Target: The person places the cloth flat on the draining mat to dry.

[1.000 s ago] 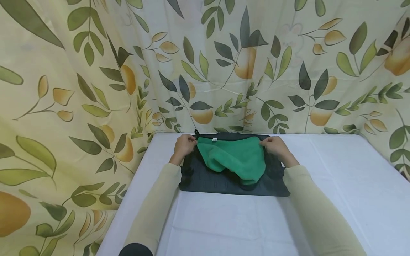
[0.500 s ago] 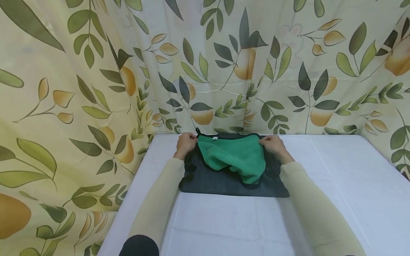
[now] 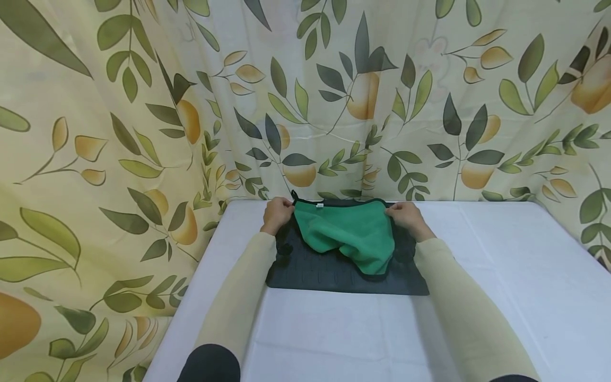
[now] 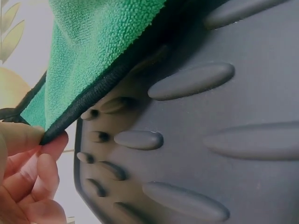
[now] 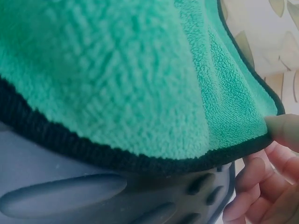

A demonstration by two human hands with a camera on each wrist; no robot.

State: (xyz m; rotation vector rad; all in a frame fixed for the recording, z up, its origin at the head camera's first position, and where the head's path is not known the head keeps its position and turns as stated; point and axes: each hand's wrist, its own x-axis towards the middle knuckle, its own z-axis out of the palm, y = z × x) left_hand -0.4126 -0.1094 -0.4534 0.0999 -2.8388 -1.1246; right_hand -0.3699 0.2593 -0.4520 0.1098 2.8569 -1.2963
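Observation:
A green microfibre cloth [image 3: 350, 231] with black edging and a small white label hangs by its two top corners over a dark grey ridged mat [image 3: 310, 273]. My left hand [image 3: 278, 215] pinches the left corner between thumb and forefinger, beside a black hanging loop. At the opposite corner my right hand [image 3: 408, 218] pinches the black hem; in the right wrist view the cloth [image 5: 140, 84] bulges close to the camera. The left wrist view shows raised oval ridges on the mat [image 4: 261, 98] below the cloth. Its lower edge sags in folds over the mat's middle.
The mat lies at the back of a table with a white cover [image 3: 334, 334]. A leaf-and-fruit patterned curtain [image 3: 305, 106] hangs behind the table and along its left side.
Both hands have lifted the cloth's top edge slightly and drawn a little closer together, so its black top hem shows more. In the last half second little has moved.

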